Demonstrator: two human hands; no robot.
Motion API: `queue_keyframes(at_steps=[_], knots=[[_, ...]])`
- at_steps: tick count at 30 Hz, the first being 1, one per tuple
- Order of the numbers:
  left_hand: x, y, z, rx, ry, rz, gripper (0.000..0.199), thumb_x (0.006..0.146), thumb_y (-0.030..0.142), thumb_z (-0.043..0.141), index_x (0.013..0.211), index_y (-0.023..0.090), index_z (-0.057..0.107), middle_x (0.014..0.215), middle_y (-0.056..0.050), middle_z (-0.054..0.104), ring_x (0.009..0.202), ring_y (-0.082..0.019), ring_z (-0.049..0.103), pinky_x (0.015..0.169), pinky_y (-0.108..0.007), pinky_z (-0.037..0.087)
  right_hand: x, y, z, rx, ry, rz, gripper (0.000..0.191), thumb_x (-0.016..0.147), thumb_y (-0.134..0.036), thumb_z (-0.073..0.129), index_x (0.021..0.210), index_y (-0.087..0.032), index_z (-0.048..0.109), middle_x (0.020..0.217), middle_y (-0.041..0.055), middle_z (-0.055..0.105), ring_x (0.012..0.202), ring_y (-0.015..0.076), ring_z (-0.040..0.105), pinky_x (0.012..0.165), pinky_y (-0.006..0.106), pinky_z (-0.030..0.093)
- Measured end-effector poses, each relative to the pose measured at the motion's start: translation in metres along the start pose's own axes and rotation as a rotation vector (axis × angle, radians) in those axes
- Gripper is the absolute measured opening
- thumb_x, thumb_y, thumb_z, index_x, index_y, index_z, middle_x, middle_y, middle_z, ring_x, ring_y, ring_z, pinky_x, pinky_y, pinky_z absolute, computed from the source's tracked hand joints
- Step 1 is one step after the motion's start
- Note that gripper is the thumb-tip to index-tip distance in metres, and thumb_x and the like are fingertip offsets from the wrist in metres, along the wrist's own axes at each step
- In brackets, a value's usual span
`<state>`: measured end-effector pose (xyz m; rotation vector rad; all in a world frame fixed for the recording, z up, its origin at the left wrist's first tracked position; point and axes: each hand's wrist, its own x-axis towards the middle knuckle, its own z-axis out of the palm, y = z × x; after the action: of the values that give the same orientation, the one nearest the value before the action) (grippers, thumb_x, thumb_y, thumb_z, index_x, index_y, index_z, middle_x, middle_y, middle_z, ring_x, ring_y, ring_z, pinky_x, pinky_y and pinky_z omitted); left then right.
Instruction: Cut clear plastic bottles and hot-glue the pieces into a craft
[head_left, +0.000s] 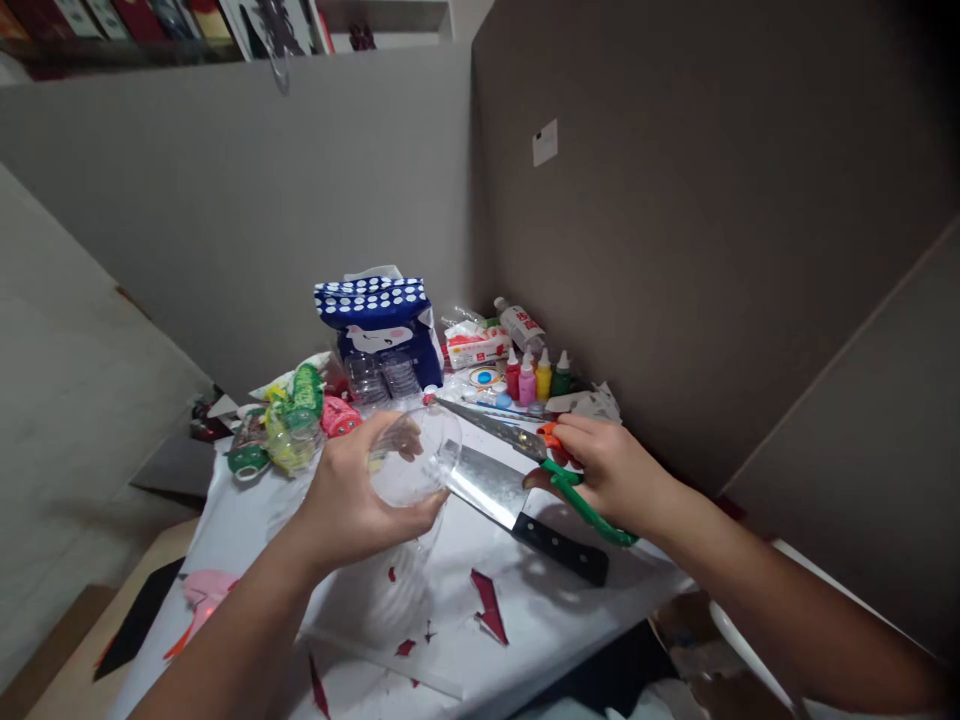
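Observation:
My left hand [337,500] is wrapped round a clear plastic cup-like piece [405,470], thumb below and fingers above, with its round opening turned toward the right. A pair of scissors [510,432] with green and orange handles is in my right hand [611,465]. Its blades point left, and the tips are close to the upper edge of the clear piece; whether they touch it I cannot tell. Under the scissors, a cleaver [487,482] with a black handle lies flat on the white-covered table [352,620].
Dark red scraps [489,605] lie near the front. Small paint bottles [527,380], a blue bag [382,340] and stacked clear containers [382,375] stand at the back. Crumpled bottles and wrappers [289,420] are at the left, beside a pink item [206,597]. Grey panels [247,200] enclose the table.

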<state>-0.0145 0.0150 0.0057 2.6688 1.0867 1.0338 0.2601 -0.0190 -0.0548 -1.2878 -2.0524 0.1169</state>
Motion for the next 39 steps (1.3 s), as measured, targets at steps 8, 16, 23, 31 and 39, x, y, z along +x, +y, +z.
queue_keyframes(at_steps=[8, 16, 23, 31, 39], knots=[[0.004, -0.011, -0.020, -0.255, -0.158, 0.034, 0.038, 0.068, 0.027, 0.073, 0.101, 0.020, 0.056, 0.091, -0.004, 0.066, 0.081, -0.019, 0.065, 0.074, -0.029, 0.054, -0.003, -0.002, -0.006, 0.172, -0.004, 0.122, 0.036, 0.077, -0.045, 0.067, 0.072, -0.023, 0.039, 0.075, -0.0001, 0.047, 0.067, 0.0168, 0.045, 0.060, 0.028, 0.036], [0.006, -0.017, -0.034, -0.388, -0.301, -0.018, 0.042, 0.066, 0.025, 0.076, 0.104, 0.022, 0.057, 0.094, -0.004, 0.064, 0.083, -0.021, 0.064, 0.075, -0.032, 0.051, 0.000, -0.032, -0.017, 0.258, -0.200, 0.224, 0.039, 0.075, -0.045, 0.070, 0.096, -0.022, 0.047, 0.101, 0.0068, 0.054, 0.088, 0.0240, 0.054, 0.072, 0.032, 0.044], [-0.005, -0.020, -0.040, -0.836, -0.186, -0.141, 0.050, 0.066, 0.047, 0.079, 0.107, 0.023, 0.065, 0.091, -0.006, 0.066, 0.079, -0.022, 0.064, 0.068, -0.032, 0.051, 0.007, -0.025, -0.006, 0.097, -0.226, 0.391, 0.028, 0.079, -0.047, 0.065, 0.085, -0.023, 0.052, 0.089, 0.0046, 0.064, 0.079, 0.0240, 0.059, 0.066, 0.031, 0.040], [-0.009, -0.004, -0.035, -1.342, -0.179, -0.164, 0.056, 0.065, 0.062, 0.071, 0.100, 0.019, 0.070, 0.086, -0.008, 0.064, 0.070, -0.023, 0.061, 0.058, -0.033, 0.050, 0.003, -0.008, 0.007, 0.228, -0.250, 0.397, 0.028, 0.085, -0.051, 0.054, 0.082, -0.023, 0.054, 0.080, 0.0023, 0.066, 0.072, 0.0213, 0.060, 0.063, 0.028, 0.041], [-0.015, -0.008, -0.026, -1.462, -0.191, -0.176, 0.044, 0.070, 0.052, 0.066, 0.100, 0.020, 0.071, 0.085, -0.008, 0.067, 0.072, -0.024, 0.064, 0.058, -0.035, 0.051, 0.009, 0.003, 0.015, -0.109, -0.281, 0.495, 0.039, 0.078, -0.057, 0.060, 0.085, -0.019, 0.058, 0.086, 0.0150, 0.070, 0.082, 0.0348, 0.064, 0.063, 0.034, 0.038]])
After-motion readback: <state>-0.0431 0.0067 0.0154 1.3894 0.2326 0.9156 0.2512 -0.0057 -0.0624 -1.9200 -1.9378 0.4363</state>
